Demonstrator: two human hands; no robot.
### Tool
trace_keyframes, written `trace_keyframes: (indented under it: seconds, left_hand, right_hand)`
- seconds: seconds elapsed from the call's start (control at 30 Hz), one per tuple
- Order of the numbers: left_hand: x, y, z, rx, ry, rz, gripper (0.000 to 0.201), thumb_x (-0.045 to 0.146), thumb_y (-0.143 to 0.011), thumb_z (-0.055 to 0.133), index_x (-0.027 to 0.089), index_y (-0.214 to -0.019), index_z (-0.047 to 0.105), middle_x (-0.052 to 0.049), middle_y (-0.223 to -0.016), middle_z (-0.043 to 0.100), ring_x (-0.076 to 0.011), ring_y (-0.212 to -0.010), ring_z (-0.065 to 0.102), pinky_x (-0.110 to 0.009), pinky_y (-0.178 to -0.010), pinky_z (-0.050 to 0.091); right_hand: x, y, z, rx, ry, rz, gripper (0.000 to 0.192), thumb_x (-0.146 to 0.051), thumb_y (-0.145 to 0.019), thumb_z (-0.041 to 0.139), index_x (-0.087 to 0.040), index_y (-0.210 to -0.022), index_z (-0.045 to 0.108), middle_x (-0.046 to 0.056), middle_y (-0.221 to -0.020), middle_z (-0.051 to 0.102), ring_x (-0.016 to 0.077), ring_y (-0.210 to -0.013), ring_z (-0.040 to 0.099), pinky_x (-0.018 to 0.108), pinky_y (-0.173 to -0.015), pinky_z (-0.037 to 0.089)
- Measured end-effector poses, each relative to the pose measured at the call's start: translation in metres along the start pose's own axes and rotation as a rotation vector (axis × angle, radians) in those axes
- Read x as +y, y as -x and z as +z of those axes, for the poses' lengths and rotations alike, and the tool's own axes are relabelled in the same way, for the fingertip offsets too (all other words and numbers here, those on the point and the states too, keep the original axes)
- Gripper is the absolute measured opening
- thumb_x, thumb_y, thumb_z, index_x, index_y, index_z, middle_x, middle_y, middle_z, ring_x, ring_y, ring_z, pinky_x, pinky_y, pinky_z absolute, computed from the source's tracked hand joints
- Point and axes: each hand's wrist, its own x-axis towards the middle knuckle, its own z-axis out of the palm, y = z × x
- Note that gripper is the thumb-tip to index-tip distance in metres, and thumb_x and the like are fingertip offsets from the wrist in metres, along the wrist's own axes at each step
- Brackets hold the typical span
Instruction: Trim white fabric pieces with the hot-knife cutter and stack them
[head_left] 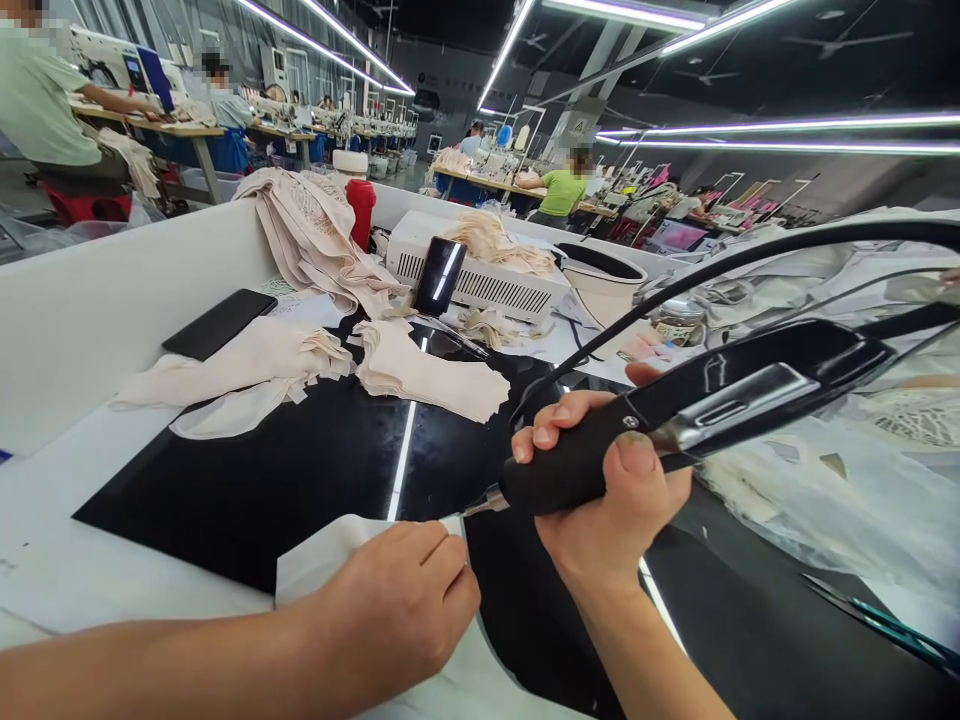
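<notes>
My right hand (622, 500) is wrapped round the grip of a black corded hand tool (570, 455), thumb on top by its long metal lever. The tool slants down to the left, and its narrow metal tip (487, 502) comes close to the edge of a pale fabric piece (322, 550). Whether the tip touches the cloth I cannot tell. My left hand (405, 600) is closed on that fabric, just left of the tip, with its fingertips hidden. Under both hands lies a glossy black sheet (337, 470).
Beyond my hands lie stacked beige fabric pieces (427, 370), a loose beige bundle (225, 370), a black phone (220, 323) and a propped phone (438, 276). Behind stands a vented white box (480, 265). Scissors (885, 625) rest at right. The tool's cable (750, 245) arches overhead. Other people work farther off.
</notes>
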Motion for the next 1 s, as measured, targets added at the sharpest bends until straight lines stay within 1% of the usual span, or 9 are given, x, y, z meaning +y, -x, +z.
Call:
trace_keyframes:
  seconds: [0.13, 0.3, 0.43, 0.6, 0.73, 0.9, 1.0]
  left_hand:
    - [-0.0005, -0.0011, -0.0037, -0.024, -0.011, -0.001, 0.025, -0.006, -0.089, 0.052, 0.017, -0.082, 0.060, -0.002, -0.076, 0.054, -0.0187, -0.069, 0.050, -0.030, -0.062, 0.043]
    - [-0.0011, -0.0008, -0.0057, -0.052, -0.027, 0.015, 0.024, -0.006, -0.086, 0.054, 0.017, -0.082, 0.060, -0.003, -0.077, 0.057, -0.0195, -0.069, 0.053, -0.031, -0.062, 0.044]
    - [-0.0006, 0.0025, -0.0043, -0.070, -0.018, 0.038, 0.021, -0.005, -0.087, 0.057, 0.016, -0.086, 0.061, -0.003, -0.080, 0.060, -0.0202, -0.070, 0.057, -0.031, -0.063, 0.047]
    - [0.0004, 0.0076, 0.0000, -0.060, -0.016, 0.056, 0.019, -0.002, -0.091, 0.057, 0.016, -0.088, 0.060, -0.005, -0.083, 0.062, -0.0213, -0.073, 0.060, -0.032, -0.067, 0.052]
    - [0.0001, 0.0079, 0.0008, -0.069, -0.024, 0.067, 0.019, -0.002, -0.090, 0.057, 0.017, -0.087, 0.059, -0.006, -0.084, 0.064, -0.0214, -0.074, 0.061, -0.032, -0.067, 0.054]
    - [-0.0005, 0.0061, -0.0012, -0.068, -0.017, 0.063, 0.022, -0.004, -0.087, 0.057, 0.018, -0.085, 0.058, -0.005, -0.082, 0.063, -0.0209, -0.072, 0.061, -0.032, -0.066, 0.055]
    - [-0.0006, 0.0051, -0.0023, -0.056, -0.007, 0.057, 0.022, -0.004, -0.088, 0.057, 0.018, -0.083, 0.058, -0.005, -0.081, 0.062, -0.0206, -0.070, 0.060, -0.032, -0.065, 0.055]
  right_hand:
    - [-0.0025, 0.0012, -0.0004, -0.012, 0.010, 0.007, 0.044, -0.049, -0.077, 0.095, -0.029, -0.101, 0.065, -0.007, -0.075, 0.066, 0.0137, -0.055, 0.063, 0.025, -0.043, 0.056]
    - [-0.0015, 0.0014, -0.0027, -0.013, -0.025, -0.005, 0.048, -0.045, -0.076, 0.097, -0.030, -0.112, 0.070, -0.007, -0.074, 0.068, 0.0139, -0.055, 0.064, 0.025, -0.044, 0.056]
    - [0.0014, 0.0019, -0.0047, -0.019, -0.027, -0.001, 0.045, -0.046, -0.076, 0.097, -0.029, -0.108, 0.070, -0.006, -0.076, 0.069, 0.0132, -0.055, 0.064, 0.023, -0.044, 0.054]
    - [0.0039, 0.0034, -0.0054, 0.015, -0.005, 0.005, 0.050, -0.050, -0.075, 0.096, -0.030, -0.112, 0.069, -0.006, -0.075, 0.066, 0.0123, -0.054, 0.058, 0.023, -0.044, 0.051]
    - [0.0014, 0.0034, -0.0044, -0.001, -0.032, 0.025, 0.050, -0.050, -0.074, 0.096, -0.030, -0.111, 0.069, -0.006, -0.074, 0.066, 0.0122, -0.054, 0.057, 0.023, -0.043, 0.050]
    - [-0.0022, 0.0034, -0.0020, 0.008, -0.003, 0.026, 0.047, -0.053, -0.076, 0.094, -0.030, -0.106, 0.066, -0.007, -0.075, 0.064, 0.0117, -0.054, 0.056, 0.022, -0.043, 0.050]
    - [-0.0014, 0.0048, -0.0012, -0.002, -0.020, 0.031, 0.049, -0.053, -0.077, 0.094, -0.030, -0.110, 0.066, -0.007, -0.076, 0.064, 0.0118, -0.054, 0.057, 0.022, -0.044, 0.051]
